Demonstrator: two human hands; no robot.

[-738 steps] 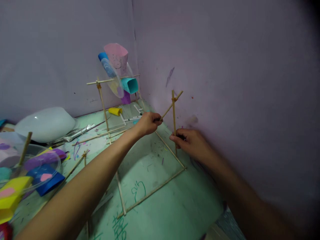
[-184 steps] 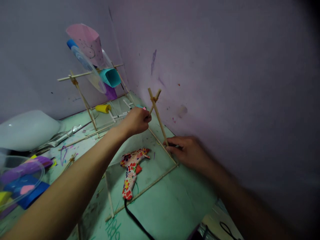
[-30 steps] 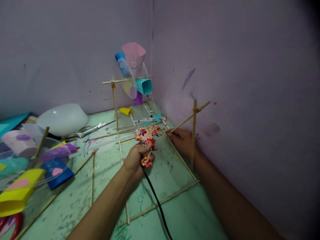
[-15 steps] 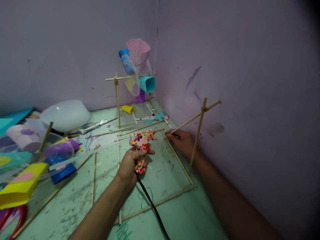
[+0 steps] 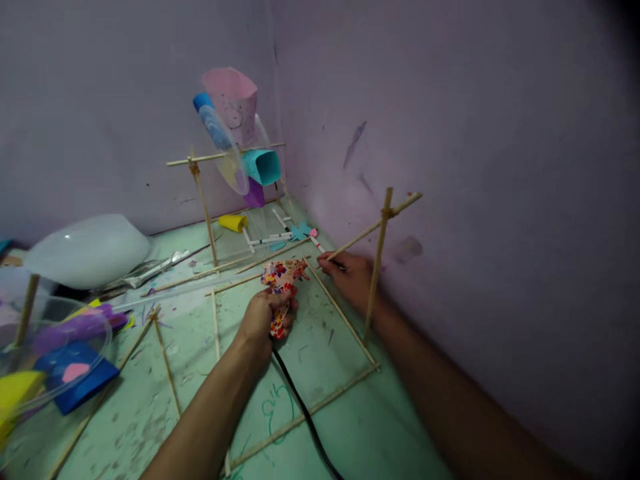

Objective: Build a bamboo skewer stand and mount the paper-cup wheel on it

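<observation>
My left hand is closed round the handle of a flower-patterned glue gun, whose black cord trails down to the front. The gun's nozzle points right, near the far corner of a rectangular frame of wooden sticks on the green tabletop. My right hand pinches the lower end of a slanting wooden stick just right of that corner. This stick crosses an upright stick near its top, where a brownish binding joins them. A small gap shows between nozzle and right fingertips.
Behind, a stick stand carries a clear disc with paper cups, among them a pink cup. At left are a white rounded object and another clear disc with coloured paper cups. The purple wall rises close on the right.
The view has swung slightly right, so the table things sit further left. Both hands keep their holds; the glue gun and right fingertips are a little closer together.
</observation>
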